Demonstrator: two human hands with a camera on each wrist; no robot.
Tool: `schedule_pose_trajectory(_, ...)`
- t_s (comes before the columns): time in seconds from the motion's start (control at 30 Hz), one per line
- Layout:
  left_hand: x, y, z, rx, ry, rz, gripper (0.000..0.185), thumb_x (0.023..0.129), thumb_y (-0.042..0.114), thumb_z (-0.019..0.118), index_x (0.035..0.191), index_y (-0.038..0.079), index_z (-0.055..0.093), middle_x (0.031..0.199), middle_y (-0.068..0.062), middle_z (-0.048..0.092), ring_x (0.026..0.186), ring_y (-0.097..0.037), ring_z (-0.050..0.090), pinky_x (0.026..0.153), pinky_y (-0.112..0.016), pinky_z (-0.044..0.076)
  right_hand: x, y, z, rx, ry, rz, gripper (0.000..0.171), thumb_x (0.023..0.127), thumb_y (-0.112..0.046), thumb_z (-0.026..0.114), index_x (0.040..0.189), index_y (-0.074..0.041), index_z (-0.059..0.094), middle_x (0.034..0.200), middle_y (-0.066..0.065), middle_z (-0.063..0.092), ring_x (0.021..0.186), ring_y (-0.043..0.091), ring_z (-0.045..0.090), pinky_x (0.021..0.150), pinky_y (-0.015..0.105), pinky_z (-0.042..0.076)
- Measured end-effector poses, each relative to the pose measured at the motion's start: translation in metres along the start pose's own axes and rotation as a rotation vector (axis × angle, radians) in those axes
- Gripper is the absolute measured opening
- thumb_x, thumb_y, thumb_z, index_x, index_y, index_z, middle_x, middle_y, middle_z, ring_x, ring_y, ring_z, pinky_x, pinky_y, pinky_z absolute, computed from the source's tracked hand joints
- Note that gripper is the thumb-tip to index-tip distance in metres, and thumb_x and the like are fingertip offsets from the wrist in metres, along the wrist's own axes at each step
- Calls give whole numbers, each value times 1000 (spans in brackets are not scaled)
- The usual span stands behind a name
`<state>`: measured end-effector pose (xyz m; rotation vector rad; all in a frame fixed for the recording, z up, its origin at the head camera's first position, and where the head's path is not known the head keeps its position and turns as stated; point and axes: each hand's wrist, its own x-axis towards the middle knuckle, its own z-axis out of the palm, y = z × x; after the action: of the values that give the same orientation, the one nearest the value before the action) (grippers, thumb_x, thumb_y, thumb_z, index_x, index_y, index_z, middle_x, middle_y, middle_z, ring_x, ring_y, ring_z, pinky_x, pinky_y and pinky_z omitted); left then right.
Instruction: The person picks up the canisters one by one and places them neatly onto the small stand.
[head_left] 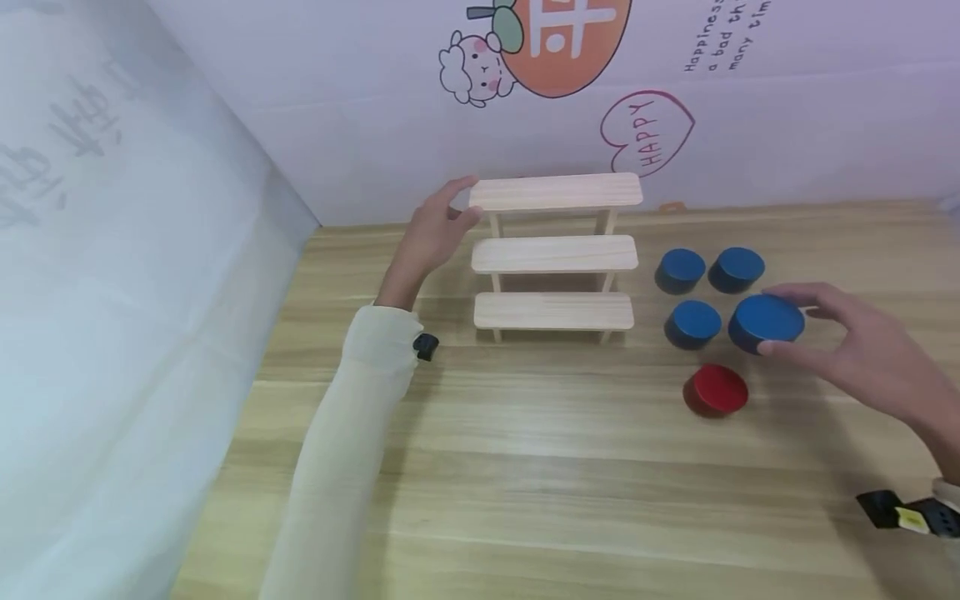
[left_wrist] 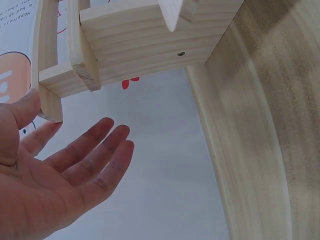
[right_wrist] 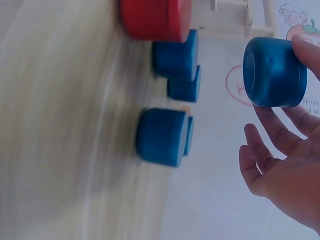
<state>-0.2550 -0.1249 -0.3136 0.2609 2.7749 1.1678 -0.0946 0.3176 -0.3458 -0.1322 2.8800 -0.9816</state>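
My left hand (head_left: 438, 233) pinches the left end of the top board of a three-tier wooden display stand (head_left: 555, 254) between thumb and index finger. In the left wrist view, its other fingers (left_wrist: 107, 170) extend free beside the stand. With thumb and fingers, my right hand (head_left: 862, 358) grips a round blue tin (head_left: 766, 323) by its sides. The right wrist view shows this tin raised above the table. Several more blue tins (head_left: 692, 324) stand to the right of the stand; the held one hides part of the group from above. Nearer to me is a red tin (head_left: 716, 391).
The wood-grain table (head_left: 525, 483) meets a white printed backdrop (head_left: 360, 125) just behind the stand. A white cloth (head_left: 112, 333) hangs along the left side. On the table behind the blue tins lies a small orange-brown piece (head_left: 672, 207).
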Motion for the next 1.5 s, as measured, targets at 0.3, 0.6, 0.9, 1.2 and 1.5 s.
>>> schedule_pose_trajectory(0.3, 1, 5, 2, -3, -11, -40, 56, 104, 39, 53, 157, 32, 34, 138, -8, 56, 119, -22, 57, 91, -43, 49, 17, -29, 1, 36, -24, -26, 67, 91, -32, 75, 147, -10, 45, 150, 29, 36, 127, 58, 36, 88, 76, 31)
schedule_pose_trajectory(0.6, 4, 8, -2, 20, -38, -73, 57, 104, 40, 52, 157, 33, 32, 153, -8, 42, 134, -25, 44, 100, -48, 44, 34, -54, 8, 66, 10, -148, 63, 91, -27, 76, 146, -15, 50, 136, 17, 53, 117, 38, 47, 76, 27, 40)
schedule_pose_trajectory(0.9, 5, 10, -4, 27, -38, -86, 56, 104, 39, 52, 156, 35, 33, 161, 0, 32, 142, -23, 35, 108, -49, 37, 51, -77, 12, 107, 9, -164, 65, 90, -26, 77, 146, -9, 49, 143, 21, 48, 124, 49, 44, 90, 61, 39)
schedule_pose_trajectory(1.2, 4, 7, -5, 22, -41, -77, 55, 105, 39, 51, 157, 34, 33, 162, 5, 27, 144, -23, 32, 112, -47, 32, 71, -110, 26, 109, 28, -240, 65, 89, -30, 78, 144, -10, 52, 145, 18, 47, 121, 46, 48, 90, 58, 44)
schedule_pose_trajectory(1.5, 5, 7, -3, 14, -43, -59, 55, 105, 39, 50, 157, 33, 32, 163, 7, 26, 145, -25, 31, 114, -45, 28, 91, -133, 37, 161, 56, -285, 66, 89, -29, 77, 144, -6, 50, 144, 18, 50, 126, 42, 46, 99, 64, 39)
